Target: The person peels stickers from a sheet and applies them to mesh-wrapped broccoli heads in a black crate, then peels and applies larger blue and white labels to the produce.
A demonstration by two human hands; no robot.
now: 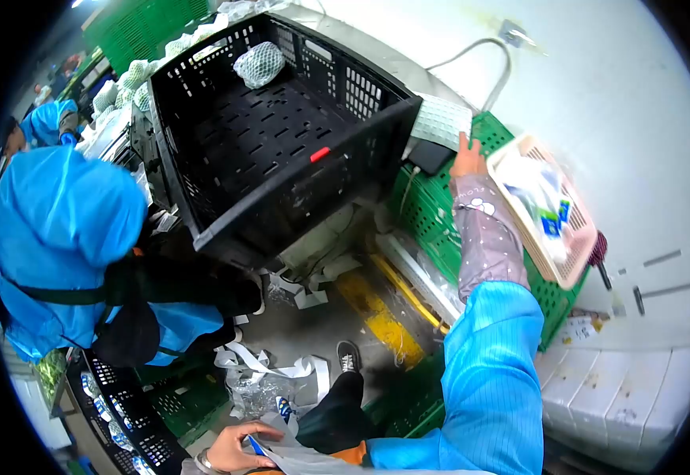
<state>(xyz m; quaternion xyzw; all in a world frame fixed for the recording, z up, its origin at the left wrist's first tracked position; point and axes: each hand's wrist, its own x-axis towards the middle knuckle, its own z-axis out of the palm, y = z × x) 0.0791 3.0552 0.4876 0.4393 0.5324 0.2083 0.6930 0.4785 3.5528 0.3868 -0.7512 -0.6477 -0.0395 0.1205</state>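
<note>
My right hand reaches forward with fingers stretched out, at the edge of a pale sheet with rows of small marks. Whether it grips the sheet cannot be made out. A dark flat device lies just below the sheet, on an upturned green crate. Low in the view, my left hand is closed on translucent plastic near my body, with a blue strip at its fingers. Just right of my right hand stands a pink basket holding white plastic packets with blue-green labels.
A large black crate with one net-wrapped item stands ahead. A co-worker in blue is close on the left. Plastic strapping litters the floor beside my foot. A cable runs along the wall.
</note>
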